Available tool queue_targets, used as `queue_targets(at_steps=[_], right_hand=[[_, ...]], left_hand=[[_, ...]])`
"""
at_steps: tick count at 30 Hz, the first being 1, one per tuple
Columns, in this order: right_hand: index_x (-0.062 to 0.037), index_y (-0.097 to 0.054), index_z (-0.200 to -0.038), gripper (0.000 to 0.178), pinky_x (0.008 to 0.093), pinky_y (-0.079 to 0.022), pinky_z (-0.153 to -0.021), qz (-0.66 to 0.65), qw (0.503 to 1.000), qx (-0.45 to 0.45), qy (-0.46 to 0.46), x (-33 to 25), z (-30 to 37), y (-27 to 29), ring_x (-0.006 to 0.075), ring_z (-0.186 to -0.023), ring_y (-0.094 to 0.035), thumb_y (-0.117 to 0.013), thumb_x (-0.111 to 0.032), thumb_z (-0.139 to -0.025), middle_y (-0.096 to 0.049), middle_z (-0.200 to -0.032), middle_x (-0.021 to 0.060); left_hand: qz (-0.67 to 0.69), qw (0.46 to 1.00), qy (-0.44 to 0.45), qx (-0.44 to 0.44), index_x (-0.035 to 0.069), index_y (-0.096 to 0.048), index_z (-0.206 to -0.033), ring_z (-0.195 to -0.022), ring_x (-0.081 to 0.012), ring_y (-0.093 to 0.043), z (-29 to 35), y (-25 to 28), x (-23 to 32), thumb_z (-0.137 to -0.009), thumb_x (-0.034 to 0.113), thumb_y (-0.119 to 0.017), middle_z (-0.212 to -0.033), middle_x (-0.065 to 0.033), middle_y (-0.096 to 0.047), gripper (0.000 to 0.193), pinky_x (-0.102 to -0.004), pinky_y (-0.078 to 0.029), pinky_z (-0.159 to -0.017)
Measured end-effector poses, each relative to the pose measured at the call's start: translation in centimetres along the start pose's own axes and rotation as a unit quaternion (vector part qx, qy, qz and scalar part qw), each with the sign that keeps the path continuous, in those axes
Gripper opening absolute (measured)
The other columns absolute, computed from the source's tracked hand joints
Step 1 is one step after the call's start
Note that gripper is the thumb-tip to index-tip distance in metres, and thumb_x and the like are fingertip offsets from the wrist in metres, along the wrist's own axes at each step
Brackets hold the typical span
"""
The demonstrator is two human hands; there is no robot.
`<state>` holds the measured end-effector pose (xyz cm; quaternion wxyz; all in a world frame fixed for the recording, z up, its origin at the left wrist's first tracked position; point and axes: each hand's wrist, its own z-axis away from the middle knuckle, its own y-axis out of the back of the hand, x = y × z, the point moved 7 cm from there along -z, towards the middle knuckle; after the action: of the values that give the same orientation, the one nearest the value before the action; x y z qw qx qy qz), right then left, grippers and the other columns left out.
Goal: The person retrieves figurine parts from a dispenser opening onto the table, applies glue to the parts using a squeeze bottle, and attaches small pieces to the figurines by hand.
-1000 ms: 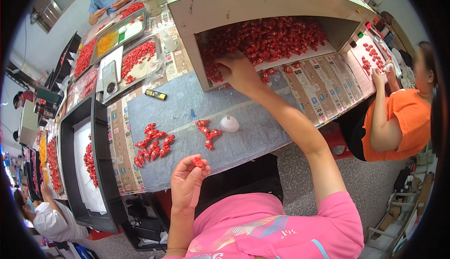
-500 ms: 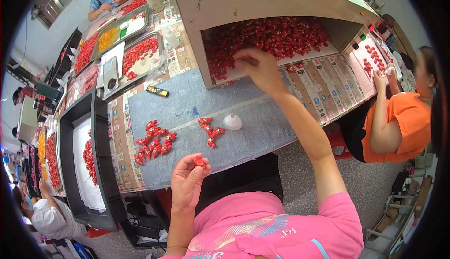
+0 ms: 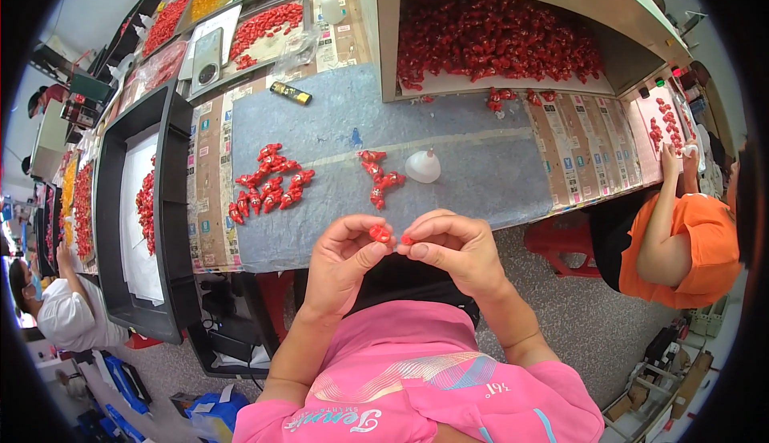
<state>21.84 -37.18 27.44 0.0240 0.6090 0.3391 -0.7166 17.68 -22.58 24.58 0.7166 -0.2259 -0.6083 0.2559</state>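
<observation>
One black rectangular plastic tray stands leftmost; beside it, glossy, knobbly red pieces cluster on a dull blue-grey mat. Before the mat's near edge, the left hand pinches a small, shiny, rounded red part, its long axis seeming to slant down rightward. Just beside it, the right hand grips a smaller red bit by the fingertips, its direction too covered to tell.

Two held red pieces, one phone
</observation>
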Motion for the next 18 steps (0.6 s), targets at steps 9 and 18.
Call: queue_targets(at_steps=[9, 18], right_hand=[[0.0028, -0.066, -0.091, 0.01, 0.0207, -0.051, -0.057, 0.092, 0.994, 0.064, 0.001, 0.66, 0.04, -0.07, 0.0114, -0.067, -0.063, -0.069, -0.004, -0.084, -0.064, -0.083, 0.0075], [-0.0002, -0.064, -0.087, 0.012, 0.0174, -0.043, -0.053, 0.119, 0.988, 0.091, 0.034, 1.15, 0.26, 0.39, 0.0052, -0.063, -0.054, -0.072, -0.009, -0.083, -0.063, -0.084, 0.0049]], left_hand=[[-0.045, 0.999, -0.001, 0.013, 0.001, -0.06, -0.108, -0.096, -0.0134, -0.061, 0.5, 0.55, -0.5, -0.082, -0.003, -0.068, -0.103, -0.0069, -0.064, 0.027, -0.0272, -0.05, -0.087], [-0.061, 0.997, -0.049, -0.011, 0.001, -0.059, -0.099, -0.095, -0.0132, -0.06, 0.02, -0.22, -0.04, -0.078, -0.008, -0.07, -0.102, -0.007, -0.06, 0.025, -0.0272, -0.05, -0.086]])
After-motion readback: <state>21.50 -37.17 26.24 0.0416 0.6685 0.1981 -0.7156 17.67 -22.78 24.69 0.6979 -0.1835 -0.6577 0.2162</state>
